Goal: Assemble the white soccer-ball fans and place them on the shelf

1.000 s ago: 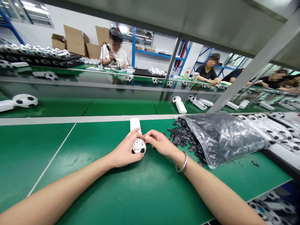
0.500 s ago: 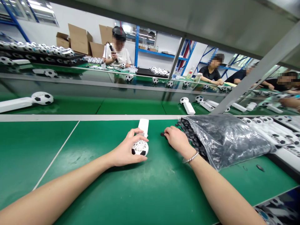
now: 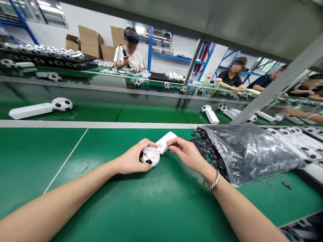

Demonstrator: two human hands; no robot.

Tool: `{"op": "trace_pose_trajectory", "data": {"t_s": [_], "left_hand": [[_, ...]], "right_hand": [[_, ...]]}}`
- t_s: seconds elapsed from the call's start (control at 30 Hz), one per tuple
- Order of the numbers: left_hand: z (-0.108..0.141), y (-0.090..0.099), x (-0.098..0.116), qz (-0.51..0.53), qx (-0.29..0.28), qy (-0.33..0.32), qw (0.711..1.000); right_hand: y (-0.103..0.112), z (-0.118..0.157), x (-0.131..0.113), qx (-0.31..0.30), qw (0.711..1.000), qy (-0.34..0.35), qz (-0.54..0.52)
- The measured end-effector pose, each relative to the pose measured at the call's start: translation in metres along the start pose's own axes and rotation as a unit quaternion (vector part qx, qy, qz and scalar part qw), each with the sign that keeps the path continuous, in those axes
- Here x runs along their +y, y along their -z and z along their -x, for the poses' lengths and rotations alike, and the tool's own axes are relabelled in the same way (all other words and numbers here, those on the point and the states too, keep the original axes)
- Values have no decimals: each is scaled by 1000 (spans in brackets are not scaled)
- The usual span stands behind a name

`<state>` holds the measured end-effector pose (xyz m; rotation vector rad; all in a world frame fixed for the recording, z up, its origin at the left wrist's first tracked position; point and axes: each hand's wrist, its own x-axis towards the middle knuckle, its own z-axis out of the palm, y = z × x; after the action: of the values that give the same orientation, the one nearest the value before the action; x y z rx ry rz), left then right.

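Note:
A white handheld fan [image 3: 150, 155] with a football-patterned round head and a grille lies on the green bench. My left hand [image 3: 135, 156] is wrapped round the head, thumb on the near side and fingers on the far side. The handle [image 3: 166, 139] points away to the right. At the handle's right edge, close to where it meets the head, is my right hand [image 3: 186, 153], its fingertips drawn together. Whatever they pinch is hidden. Beside that hand, small black pieces [image 3: 202, 139] spill from the mouth of a clear plastic bag [image 3: 254, 154].
More football fans [image 3: 37, 109] lie on the green conveyor [image 3: 146, 114] beyond the bench's pale edge strip. At right, a tray holds several white fans [image 3: 306, 151]. One loose black piece [image 3: 286, 185] lies near the bag. A slanted metal post [image 3: 267, 84] rises ahead; co-workers sit across the line.
The fan's handle has swung from pointing straight away to pointing right. My right hand has moved left from beside the bag to the handle; the black piece it held no longer shows.

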<state>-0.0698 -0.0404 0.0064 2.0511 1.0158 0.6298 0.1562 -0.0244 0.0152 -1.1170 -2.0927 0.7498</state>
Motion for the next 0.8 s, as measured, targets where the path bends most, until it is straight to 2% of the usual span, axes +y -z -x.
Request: {"op": "trace_pose_trajectory", "data": {"t_s": [0.1,0.27,0.5,0.8], "left_hand": [[0,2,0,4,-4,2,1000],[0,-1,2,8,2,14,1000],[-2,-14,3,1,70,23,997],[-2,-24,10,-30,114,31,993]], "right_hand": [[-8,4,-8,-10,999,17,-27],[-15,6,-8,-72,988,-23,-138],[-18,6,-9,-81,990,-5,-113],[-26,5,-6,-51,991,-16,-121]]}}
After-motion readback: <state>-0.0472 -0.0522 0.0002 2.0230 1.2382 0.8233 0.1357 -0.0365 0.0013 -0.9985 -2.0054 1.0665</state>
